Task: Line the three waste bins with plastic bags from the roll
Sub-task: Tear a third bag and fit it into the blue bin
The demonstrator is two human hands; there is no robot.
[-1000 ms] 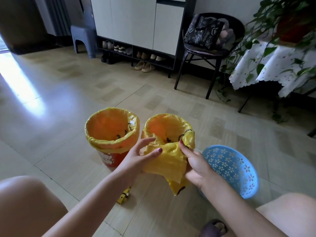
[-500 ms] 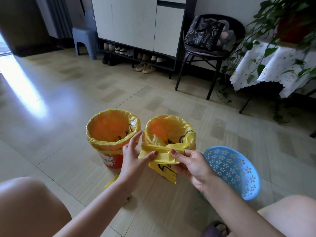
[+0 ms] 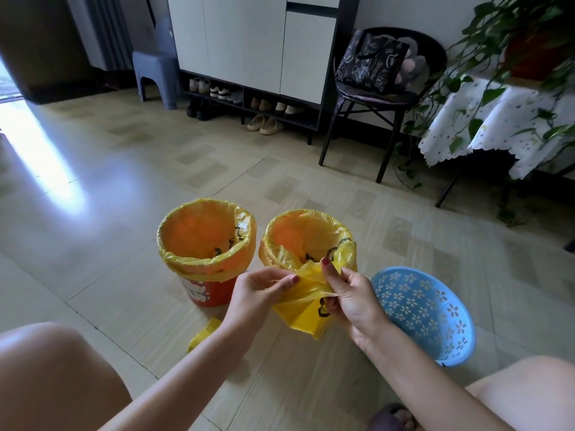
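Two bins stand on the floor, each lined with a yellow bag: a red bin (image 3: 205, 293) on the left and a second bin (image 3: 306, 234) to its right. A blue perforated bin (image 3: 423, 312) sits tilted at the right with no bag in it. Just in front of the middle bin, my left hand (image 3: 258, 293) and my right hand (image 3: 351, 301) both pinch a loose yellow bag (image 3: 306, 315) by its upper edge. The rest of it hangs folded below my fingers. The yellow bag roll (image 3: 203, 335) lies on the floor under my left wrist.
My bare knees frame the bottom corners. A black chair (image 3: 379, 98) holding a dark tote stands behind the bins. A table with a white cloth (image 3: 497, 126) and trailing plants is at the far right. A shoe cabinet (image 3: 252, 57) and grey stool (image 3: 155, 73) line the back wall.
My hands have drawn closer together on the loose bag and gathered its top edge into a bunch. The bag now hangs shorter in front of the middle bin.
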